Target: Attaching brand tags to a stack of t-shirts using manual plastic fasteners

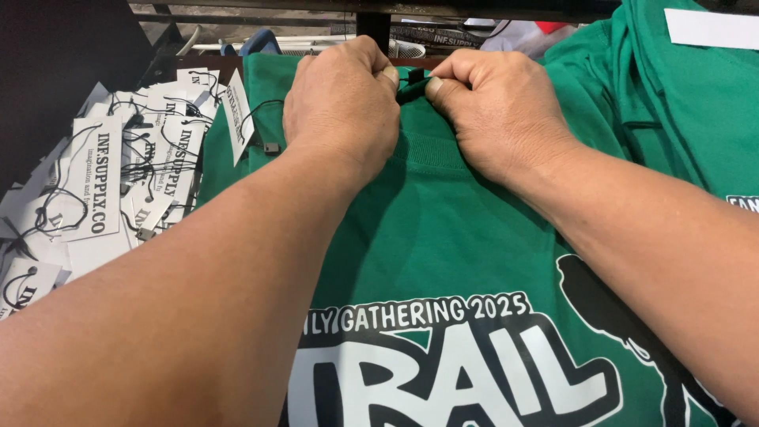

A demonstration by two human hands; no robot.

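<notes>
A green T-shirt [458,229] with a white and black print lies flat in front of me, its collar at the far side. My left hand [341,107] and my right hand [500,111] meet at the collar, fingers pinched together on a small black loop or string [413,84] at the neckline. One white hang tag [236,115] with a black cord and clasp [271,147] rests on the shirt's left shoulder, just left of my left hand. What the fingertips grip beneath them is partly hidden.
A heap of several white paper hang tags [103,182] with black cords lies to the left of the shirt. More green shirts [680,95] are stacked at the right. A dark metal frame [371,20] runs across the back.
</notes>
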